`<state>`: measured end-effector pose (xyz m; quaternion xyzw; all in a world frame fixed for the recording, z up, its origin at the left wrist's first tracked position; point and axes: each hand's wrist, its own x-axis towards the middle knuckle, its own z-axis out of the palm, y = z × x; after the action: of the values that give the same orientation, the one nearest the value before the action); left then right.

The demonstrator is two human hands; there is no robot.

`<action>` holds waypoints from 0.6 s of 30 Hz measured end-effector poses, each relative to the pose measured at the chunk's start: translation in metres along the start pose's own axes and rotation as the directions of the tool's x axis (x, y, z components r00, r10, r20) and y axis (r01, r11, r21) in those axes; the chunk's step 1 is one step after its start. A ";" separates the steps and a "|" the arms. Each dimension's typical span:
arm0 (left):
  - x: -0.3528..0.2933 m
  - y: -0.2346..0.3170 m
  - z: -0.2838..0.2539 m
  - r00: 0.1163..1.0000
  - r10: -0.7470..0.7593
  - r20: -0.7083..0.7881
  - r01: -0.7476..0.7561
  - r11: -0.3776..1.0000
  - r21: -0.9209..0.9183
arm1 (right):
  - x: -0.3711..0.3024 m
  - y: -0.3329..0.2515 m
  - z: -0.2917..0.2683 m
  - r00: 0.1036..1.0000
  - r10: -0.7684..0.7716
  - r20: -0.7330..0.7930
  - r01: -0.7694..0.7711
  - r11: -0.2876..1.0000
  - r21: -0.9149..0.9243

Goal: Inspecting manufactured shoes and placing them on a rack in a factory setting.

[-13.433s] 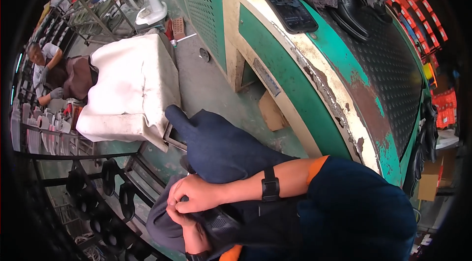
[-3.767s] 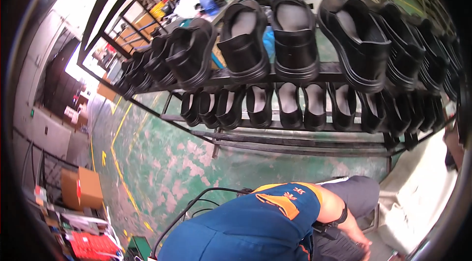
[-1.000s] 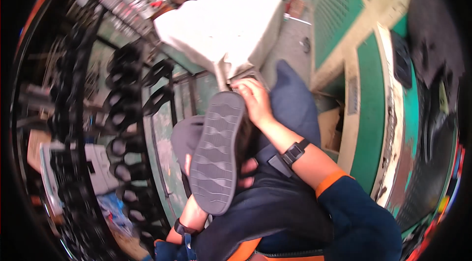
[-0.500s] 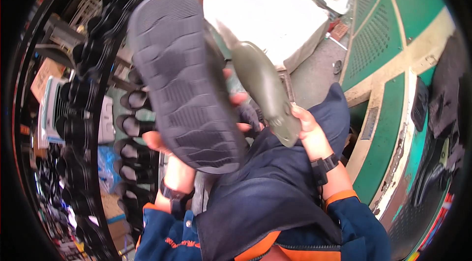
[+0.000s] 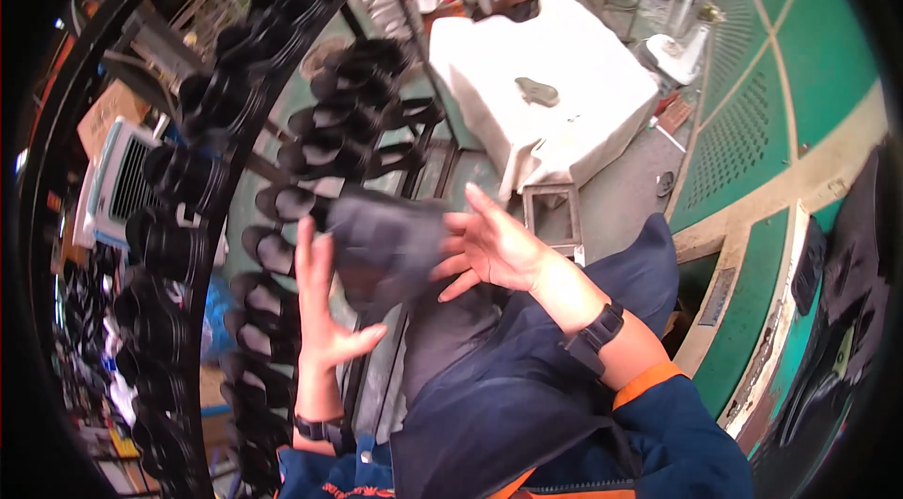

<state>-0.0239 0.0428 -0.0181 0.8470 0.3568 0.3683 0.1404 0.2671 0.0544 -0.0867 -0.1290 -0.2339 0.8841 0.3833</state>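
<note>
Blocky shoe, now between splayed fingers

I see shoes on rack, left | one shoe between left hand and right hand | cloth-covered table ahead | fan right of table | phone on machine, right

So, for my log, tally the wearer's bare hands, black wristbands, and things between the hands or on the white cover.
Bare left hand, bare right hand: 2
Black wristbands: 2
Blurred dark shoe: 1
Olive-green shoe-shaped form: 1
Total: 6

Left hand, right hand: both splayed
</note>
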 end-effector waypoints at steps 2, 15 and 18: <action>0.006 -0.002 0.003 0.990 0.016 0.141 -0.019 1.000 0.019 | 0.006 0.007 0.027 0.986 -0.077 -0.145 0.061 0.991 -0.117; 0.119 -0.128 0.199 0.769 -0.263 0.583 0.638 0.379 -0.670 | -0.060 -0.031 -0.036 0.651 -0.543 -0.530 0.248 0.813 -0.527; 0.153 -0.184 0.270 0.842 -0.218 0.493 0.491 0.690 -0.532 | -0.106 -0.032 -0.061 0.551 -0.496 -0.672 0.157 0.852 -0.500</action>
<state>0.1520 0.2877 -0.2154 0.7153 0.3340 0.2548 0.5585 0.3828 0.0139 -0.1174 -0.5250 -0.2313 0.5847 0.5736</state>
